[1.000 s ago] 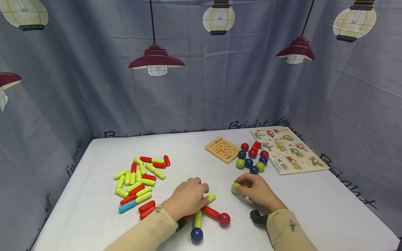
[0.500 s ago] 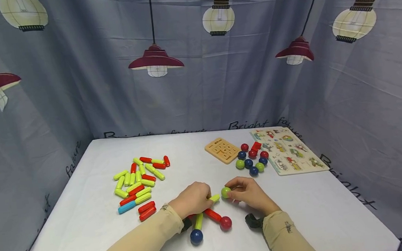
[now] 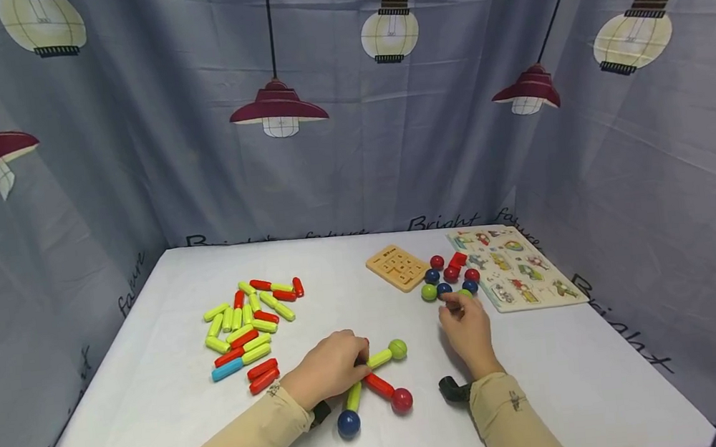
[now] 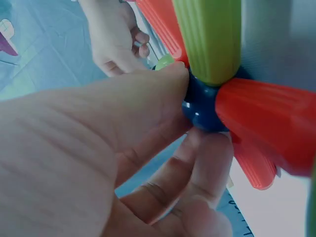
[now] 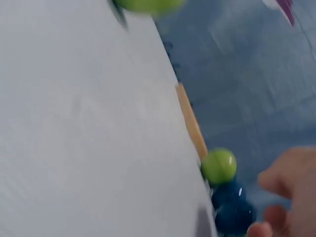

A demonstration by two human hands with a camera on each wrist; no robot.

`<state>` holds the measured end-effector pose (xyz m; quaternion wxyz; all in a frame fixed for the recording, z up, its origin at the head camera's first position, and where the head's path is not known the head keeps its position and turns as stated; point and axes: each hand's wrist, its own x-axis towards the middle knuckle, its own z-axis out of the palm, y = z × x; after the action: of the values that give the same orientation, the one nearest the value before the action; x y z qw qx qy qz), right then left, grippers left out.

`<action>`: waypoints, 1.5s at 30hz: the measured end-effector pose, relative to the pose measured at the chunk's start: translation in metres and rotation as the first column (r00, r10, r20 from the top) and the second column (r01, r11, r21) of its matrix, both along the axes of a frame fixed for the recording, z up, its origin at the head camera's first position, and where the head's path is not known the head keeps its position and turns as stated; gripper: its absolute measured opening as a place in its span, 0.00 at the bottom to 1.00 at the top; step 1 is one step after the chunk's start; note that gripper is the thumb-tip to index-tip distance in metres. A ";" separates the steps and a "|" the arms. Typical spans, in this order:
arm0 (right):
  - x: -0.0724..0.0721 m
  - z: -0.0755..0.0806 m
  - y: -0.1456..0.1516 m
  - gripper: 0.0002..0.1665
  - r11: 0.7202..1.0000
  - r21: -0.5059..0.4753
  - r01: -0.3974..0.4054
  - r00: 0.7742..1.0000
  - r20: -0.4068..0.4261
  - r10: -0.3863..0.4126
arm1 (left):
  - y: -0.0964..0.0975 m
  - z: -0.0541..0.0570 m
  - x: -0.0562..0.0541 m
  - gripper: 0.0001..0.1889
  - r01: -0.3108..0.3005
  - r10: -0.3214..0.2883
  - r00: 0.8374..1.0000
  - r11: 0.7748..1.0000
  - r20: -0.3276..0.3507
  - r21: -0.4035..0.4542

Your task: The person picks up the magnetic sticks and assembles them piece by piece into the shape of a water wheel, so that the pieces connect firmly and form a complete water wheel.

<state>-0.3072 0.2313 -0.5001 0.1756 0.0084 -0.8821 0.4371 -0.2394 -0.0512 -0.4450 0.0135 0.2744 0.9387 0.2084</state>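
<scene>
My left hand (image 3: pixel 327 370) pinches a dark blue ball (image 4: pixel 202 111) between thumb and fingers. Red and yellow-green rods radiate from that ball. On the outer end of one yellow-green rod (image 3: pixel 380 359) sits a green ball (image 3: pixel 398 349). A red rod (image 3: pixel 379 385) ends in a red ball (image 3: pixel 401 400), and another yellow-green rod ends in a blue ball (image 3: pixel 348 424). My right hand (image 3: pixel 468 331) is over the near edge of the loose ball group. Its thumb and fingers stand apart, close to blue balls (image 5: pixel 234 215); in the right wrist view nothing shows between them.
Loose yellow-green and red rods (image 3: pixel 239 332), plus a blue rod (image 3: pixel 227 369), lie on the table's left. Behind the balls are a wooden number board (image 3: pixel 397 268), a red piece (image 3: pixel 458 260) and a picture puzzle board (image 3: pixel 517 266). A curtain encloses the table.
My right hand carried a green ball left to the yellow-green rod's end, let go there, then moved back to the loose balls. My left hand stayed at the hub, shifting slightly.
</scene>
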 end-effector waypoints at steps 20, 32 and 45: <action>0.001 0.001 0.014 0.21 0.986 0.087 -0.143 0.953 0.281 0.114 | -0.009 0.001 -0.002 0.07 0.109 -0.109 0.994 0.994 -0.022 -0.008; 0.006 0.002 0.011 0.18 0.975 0.014 -0.224 0.924 0.321 0.207 | -0.010 0.009 -0.008 0.08 0.208 -0.211 0.977 0.974 -0.025 -0.086; 0.007 0.004 0.010 0.18 0.955 -0.034 -0.294 0.901 0.323 0.289 | 0.014 0.018 -0.003 0.02 0.101 -0.145 0.980 0.954 -0.138 -0.282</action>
<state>-0.3000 0.2409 -0.4966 -0.0395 0.0696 -0.8911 0.4467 -0.2425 -0.0375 -0.4268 -0.0097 0.3435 0.9376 0.0534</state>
